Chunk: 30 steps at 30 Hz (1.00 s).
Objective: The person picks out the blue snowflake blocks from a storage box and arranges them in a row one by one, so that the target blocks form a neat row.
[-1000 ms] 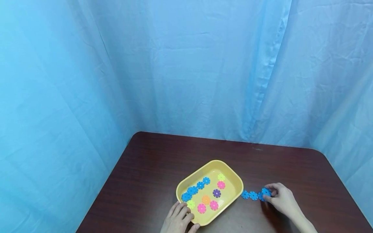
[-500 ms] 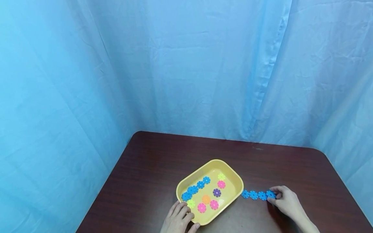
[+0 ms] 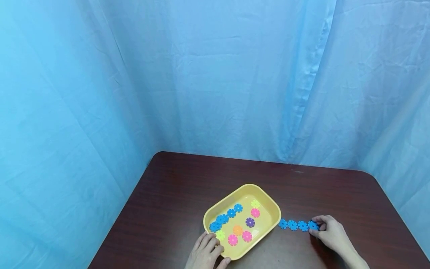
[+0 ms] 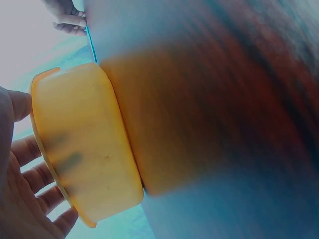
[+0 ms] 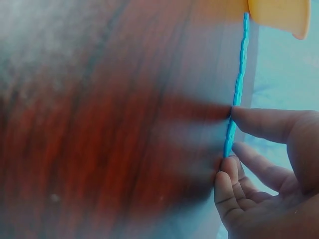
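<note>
A row of blue notched flower-shaped discs [image 3: 292, 225] lies flat on the table, running from the yellow plastic basin's right corner. My right hand [image 3: 330, 231] pinches the disc at the row's right end [image 3: 313, 225] between thumb and fingers. In the right wrist view the blue row [image 5: 238, 84] appears edge-on against the table, with the thumb and index fingertips at its end. My left hand [image 3: 205, 252] holds the yellow basin [image 3: 273, 209] by its near-left corner, fingers over the rim. The left wrist view shows the basin's side [image 4: 94, 149] with fingers and thumb at the rim.
Inside the basin lie several blue discs [image 3: 231, 213], pink discs [image 3: 246, 236], a purple disc [image 3: 250, 222], an orange disc [image 3: 237, 230] and yellow discs [image 3: 255, 204]. The dark wooden table [image 3: 188, 179] is bordered by blue curtains [image 3: 215, 93].
My right hand has lowered the end disc from overlapping the row to lying flat at its right end, shifting slightly right. The left hand and basin have stayed put.
</note>
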Each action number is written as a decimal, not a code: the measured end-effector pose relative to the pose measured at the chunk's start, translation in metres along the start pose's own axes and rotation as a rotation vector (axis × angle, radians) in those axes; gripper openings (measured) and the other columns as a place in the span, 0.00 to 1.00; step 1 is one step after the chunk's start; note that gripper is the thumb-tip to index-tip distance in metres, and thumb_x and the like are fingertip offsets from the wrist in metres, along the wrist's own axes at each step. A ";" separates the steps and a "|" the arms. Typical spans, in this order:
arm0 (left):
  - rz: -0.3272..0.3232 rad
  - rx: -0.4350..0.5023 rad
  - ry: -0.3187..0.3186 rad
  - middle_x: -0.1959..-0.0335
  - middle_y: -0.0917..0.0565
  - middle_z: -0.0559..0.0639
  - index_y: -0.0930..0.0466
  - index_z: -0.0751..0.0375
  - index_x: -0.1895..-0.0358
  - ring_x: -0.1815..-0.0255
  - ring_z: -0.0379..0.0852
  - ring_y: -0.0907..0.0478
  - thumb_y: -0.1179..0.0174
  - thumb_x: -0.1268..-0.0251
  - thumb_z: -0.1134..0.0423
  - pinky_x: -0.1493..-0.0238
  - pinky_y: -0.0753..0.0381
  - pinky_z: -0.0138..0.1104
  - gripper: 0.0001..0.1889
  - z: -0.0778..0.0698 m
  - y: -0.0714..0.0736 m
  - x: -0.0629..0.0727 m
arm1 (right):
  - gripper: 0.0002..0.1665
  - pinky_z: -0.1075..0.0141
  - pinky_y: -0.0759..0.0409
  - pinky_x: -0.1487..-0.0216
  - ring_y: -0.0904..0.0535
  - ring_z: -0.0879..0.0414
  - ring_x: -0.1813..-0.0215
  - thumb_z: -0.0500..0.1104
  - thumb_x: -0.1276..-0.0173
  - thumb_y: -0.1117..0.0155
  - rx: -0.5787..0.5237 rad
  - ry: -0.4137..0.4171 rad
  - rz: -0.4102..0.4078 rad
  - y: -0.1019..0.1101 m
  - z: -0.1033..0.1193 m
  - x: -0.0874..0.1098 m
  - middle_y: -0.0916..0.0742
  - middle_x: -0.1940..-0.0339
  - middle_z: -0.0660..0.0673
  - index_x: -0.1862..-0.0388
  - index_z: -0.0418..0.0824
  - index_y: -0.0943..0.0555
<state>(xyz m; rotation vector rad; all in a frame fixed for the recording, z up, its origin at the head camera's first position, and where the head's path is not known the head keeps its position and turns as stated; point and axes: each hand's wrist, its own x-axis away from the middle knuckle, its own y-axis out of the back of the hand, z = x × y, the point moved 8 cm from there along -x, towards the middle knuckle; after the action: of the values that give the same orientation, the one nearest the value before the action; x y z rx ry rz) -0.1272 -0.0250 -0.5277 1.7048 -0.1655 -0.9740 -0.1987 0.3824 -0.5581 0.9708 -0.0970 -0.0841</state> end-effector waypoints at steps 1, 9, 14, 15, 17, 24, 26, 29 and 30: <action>0.001 0.001 0.000 0.63 0.26 0.38 0.22 0.43 0.67 0.46 0.43 0.27 0.37 0.36 0.42 0.37 0.30 0.44 0.12 0.000 0.000 0.000 | 0.23 0.61 0.25 0.68 0.26 0.55 0.67 0.39 0.45 0.23 0.001 0.001 0.002 0.000 0.000 0.000 0.20 0.61 0.43 0.53 0.29 0.19; 0.020 0.027 0.007 0.63 0.26 0.38 0.22 0.44 0.67 0.47 0.44 0.27 0.37 0.34 0.43 0.39 0.27 0.46 0.11 0.000 -0.001 -0.001 | 0.27 0.59 0.24 0.66 0.25 0.54 0.65 0.41 0.45 0.22 0.005 -0.027 0.025 0.000 -0.001 -0.002 0.20 0.58 0.39 0.51 0.26 0.20; 0.039 0.033 0.014 0.63 0.26 0.38 0.22 0.44 0.67 0.47 0.44 0.27 0.38 0.34 0.43 0.40 0.26 0.47 0.11 0.000 -0.001 -0.001 | 0.28 0.59 0.23 0.66 0.24 0.54 0.65 0.43 0.45 0.22 0.005 -0.025 0.040 0.001 0.000 -0.003 0.20 0.57 0.38 0.51 0.26 0.20; 0.036 0.030 0.012 0.63 0.26 0.38 0.22 0.44 0.67 0.47 0.44 0.27 0.38 0.34 0.43 0.40 0.26 0.47 0.11 0.000 -0.001 -0.001 | 0.28 0.60 0.23 0.66 0.24 0.54 0.65 0.44 0.44 0.22 0.006 -0.027 0.045 0.001 0.000 -0.003 0.20 0.57 0.38 0.51 0.27 0.20; 0.024 0.022 0.006 0.63 0.26 0.38 0.22 0.44 0.67 0.47 0.43 0.27 0.37 0.35 0.43 0.40 0.26 0.46 0.11 0.000 0.001 -0.001 | 0.27 0.60 0.23 0.66 0.24 0.54 0.65 0.44 0.44 0.23 0.004 -0.030 0.054 0.003 0.002 -0.003 0.20 0.57 0.39 0.51 0.28 0.19; 0.017 0.027 0.006 0.63 0.26 0.38 0.22 0.44 0.67 0.47 0.44 0.27 0.36 0.36 0.44 0.40 0.26 0.47 0.11 0.000 0.001 -0.002 | 0.28 0.59 0.25 0.67 0.25 0.52 0.64 0.44 0.41 0.25 0.013 -0.017 0.050 0.017 0.017 -0.008 0.20 0.57 0.38 0.47 0.27 0.20; 0.014 0.024 0.005 0.63 0.26 0.38 0.22 0.44 0.67 0.47 0.44 0.27 0.36 0.36 0.44 0.40 0.26 0.46 0.11 0.000 0.001 -0.002 | 0.29 0.59 0.26 0.68 0.26 0.52 0.65 0.44 0.41 0.25 0.019 0.001 0.037 0.021 0.024 -0.010 0.20 0.58 0.38 0.46 0.27 0.21; -0.003 0.002 -0.002 0.63 0.26 0.38 0.22 0.43 0.68 0.47 0.43 0.26 0.36 0.37 0.43 0.39 0.27 0.45 0.12 0.000 0.001 -0.001 | 0.28 0.59 0.26 0.69 0.26 0.52 0.65 0.43 0.39 0.26 0.017 0.031 0.023 0.026 0.035 -0.010 0.20 0.57 0.38 0.45 0.27 0.21; -0.010 -0.006 -0.006 0.63 0.26 0.38 0.22 0.43 0.68 0.47 0.43 0.26 0.36 0.37 0.42 0.39 0.27 0.45 0.12 -0.001 0.002 -0.001 | 0.28 0.59 0.27 0.69 0.27 0.52 0.66 0.43 0.39 0.26 0.014 0.039 0.018 0.027 0.038 -0.011 0.20 0.58 0.38 0.45 0.27 0.21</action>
<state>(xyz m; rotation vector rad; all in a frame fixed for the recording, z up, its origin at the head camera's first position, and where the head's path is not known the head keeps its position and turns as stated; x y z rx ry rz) -0.1269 -0.0246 -0.5257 1.6993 -0.1577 -0.9862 -0.2129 0.3676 -0.5145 0.9854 -0.0704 -0.0481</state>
